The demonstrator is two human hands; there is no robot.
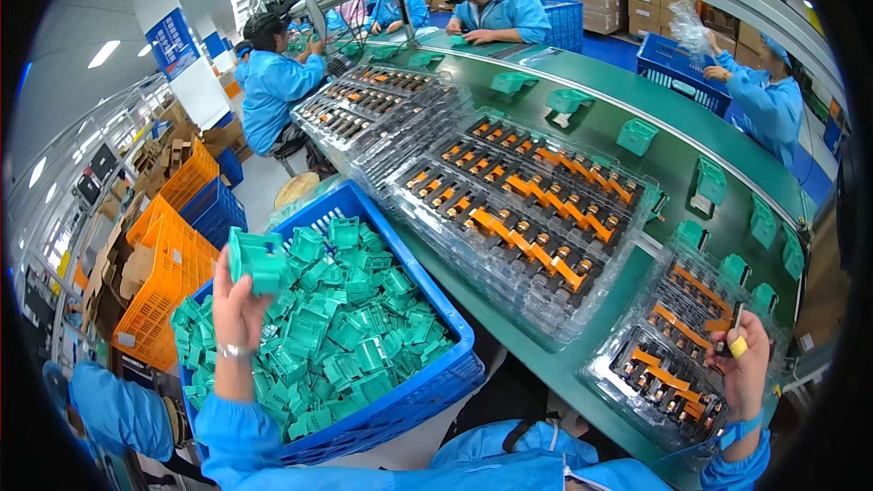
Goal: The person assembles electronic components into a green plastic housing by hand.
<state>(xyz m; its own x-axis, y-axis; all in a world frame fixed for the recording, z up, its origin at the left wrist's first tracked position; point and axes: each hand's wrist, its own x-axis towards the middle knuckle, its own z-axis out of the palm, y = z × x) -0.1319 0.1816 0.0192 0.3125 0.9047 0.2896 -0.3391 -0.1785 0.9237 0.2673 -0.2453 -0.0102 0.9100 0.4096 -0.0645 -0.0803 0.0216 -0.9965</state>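
Observation:
My left hand (238,309) is closed on a green plastic housing (259,259), raised over the near left part of a blue crate (455,332). Loose green housings (341,332) of the same kind fill that crate. At the right, my right hand (747,371), with a yellow band round one finger, pinches a small orange-and-black component (725,325). It is just above the right edge of a clear plastic tray (605,365), which holds rows of black parts with orange strips. A blue strap (738,430) circles my right wrist.
Stacked clear trays (546,332) of similar parts stand along the green bench. Beyond them, green housings (637,136) sit spaced along a green conveyor (596,118). Orange crates (173,282) stand at left. Several co-workers in blue sit or stand around the line, including one person (505,9) across it.

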